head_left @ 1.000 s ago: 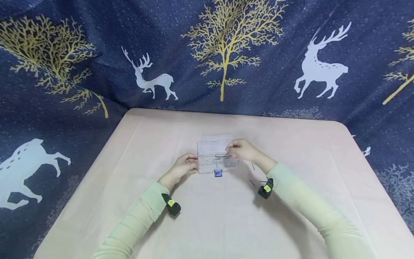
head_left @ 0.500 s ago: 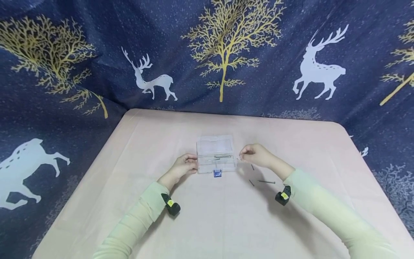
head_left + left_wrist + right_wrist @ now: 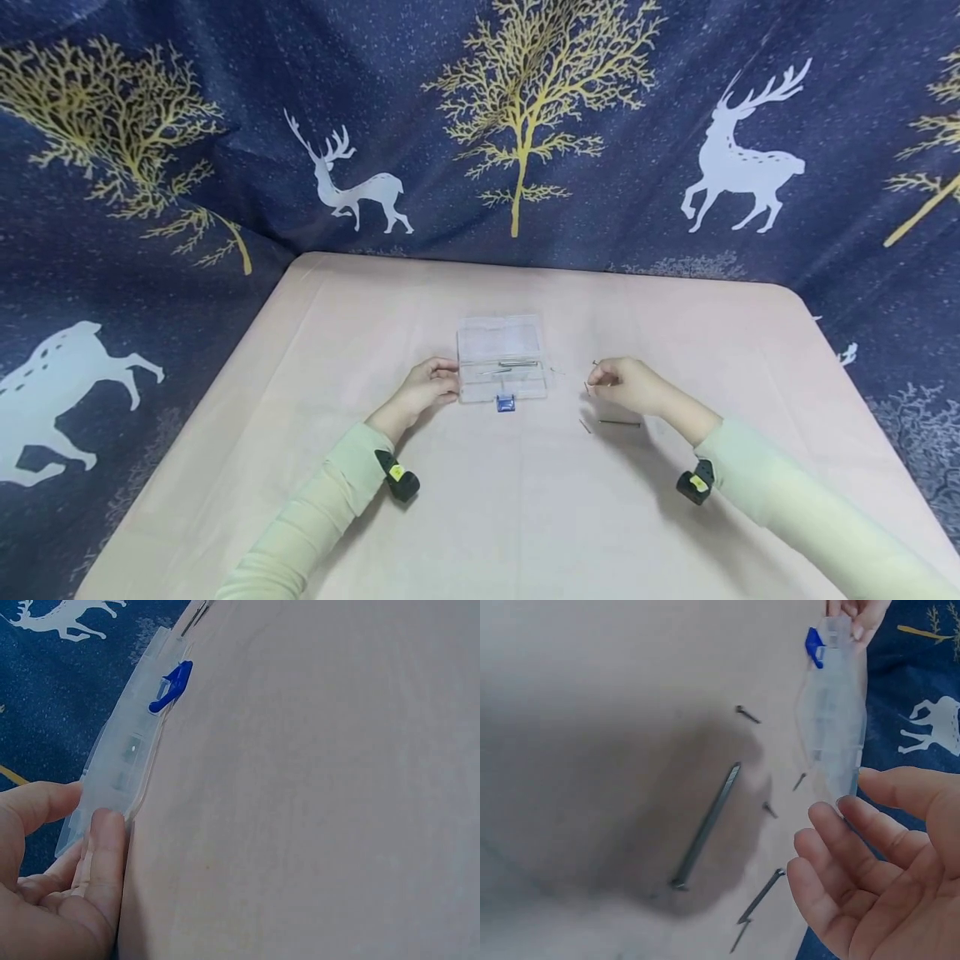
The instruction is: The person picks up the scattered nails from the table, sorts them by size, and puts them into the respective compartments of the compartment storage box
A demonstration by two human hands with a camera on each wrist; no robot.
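At left fingers (image 3: 107, 840), clear box (image 3: 112, 757), apparently pinched — nails (image 3: 707, 825) near right fingers (image 3: 841, 838)

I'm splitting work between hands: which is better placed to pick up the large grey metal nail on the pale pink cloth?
Probably the right hand: it's near the large grey metal nail, apparently holding nothing. The left hand holds the open clear plastic box, farther away.

No text, brand or number can be read, the yellow wrist labels (image 3: 397, 472) included.
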